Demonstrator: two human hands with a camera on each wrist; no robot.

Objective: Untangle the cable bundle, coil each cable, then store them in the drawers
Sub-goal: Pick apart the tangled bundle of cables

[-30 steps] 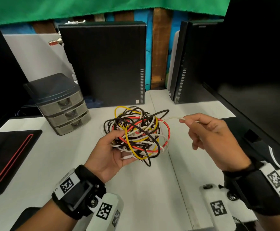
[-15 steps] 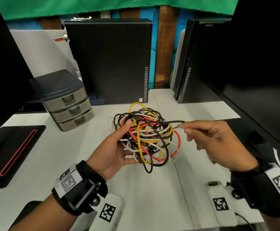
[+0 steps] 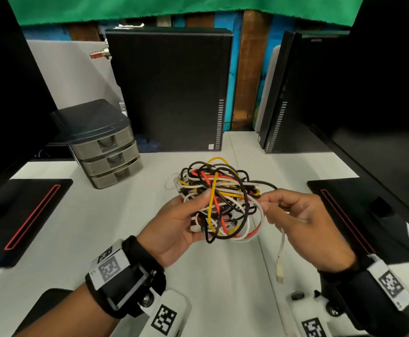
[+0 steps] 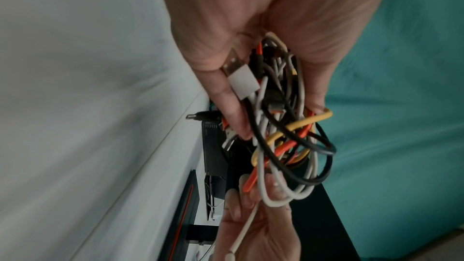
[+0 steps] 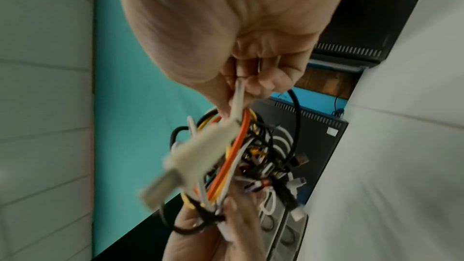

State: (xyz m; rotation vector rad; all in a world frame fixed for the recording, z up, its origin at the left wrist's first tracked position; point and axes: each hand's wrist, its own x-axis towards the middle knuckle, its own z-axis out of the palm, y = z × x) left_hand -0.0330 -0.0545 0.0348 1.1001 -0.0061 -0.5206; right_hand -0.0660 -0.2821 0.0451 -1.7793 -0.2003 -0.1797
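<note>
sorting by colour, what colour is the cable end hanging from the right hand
White, seen best in the head view: cable end, right hand.

One cable bundle (image 3: 219,201) is seen, in which four cable colours are counted: black, white, yellow and red. Three drawers (image 3: 111,161) are stacked in one small cabinet. Two black computer cases (image 3: 171,88) are counted, and two hands (image 3: 174,227).
</note>
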